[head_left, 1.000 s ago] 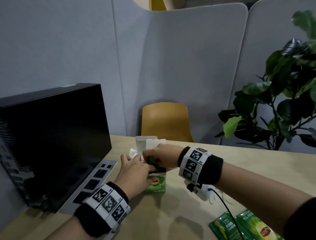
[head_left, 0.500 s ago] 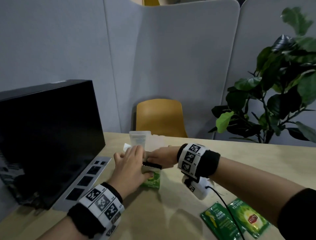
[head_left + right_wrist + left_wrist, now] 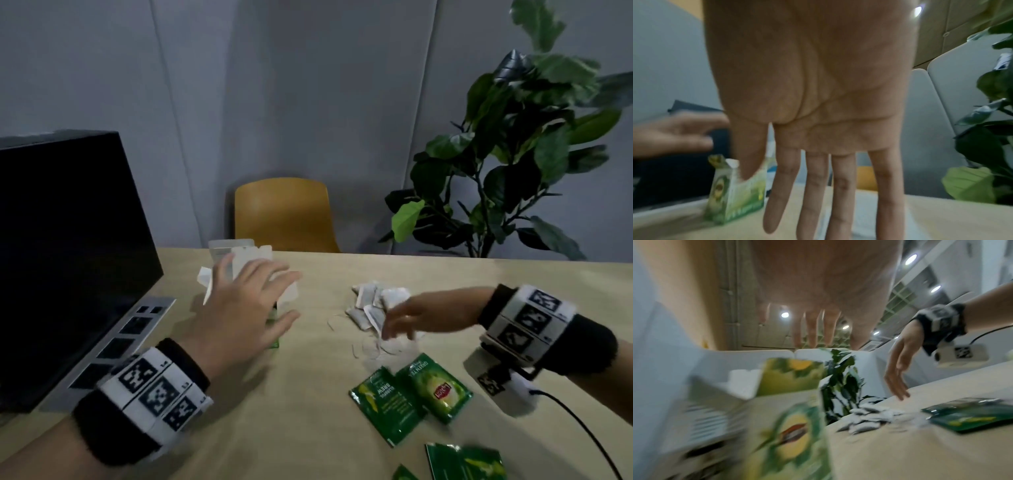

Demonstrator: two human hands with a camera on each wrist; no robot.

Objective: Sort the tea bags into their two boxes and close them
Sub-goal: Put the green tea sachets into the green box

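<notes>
A green tea box (image 3: 793,426) stands on the table beside the laptop with its top flaps open; in the head view only its lower edge (image 3: 274,337) shows under my left hand (image 3: 253,301). That hand hovers just above the box, fingers spread, holding nothing. A pale second box (image 3: 233,248) stands behind it. My right hand (image 3: 400,323) reaches with straight fingers (image 3: 818,186) over a pile of white tea bags (image 3: 373,301), holding nothing. Green sachets (image 3: 411,394) lie nearer to me.
An open laptop (image 3: 68,257) fills the left side of the wooden table (image 3: 308,428). More green sachets (image 3: 462,462) lie at the near edge. A yellow chair (image 3: 284,216) and a leafy plant (image 3: 513,154) stand behind the table.
Both hands have let go of the green box. My right hand swung right to the white tea bag pile; my left hand lifted and opened above the box.
</notes>
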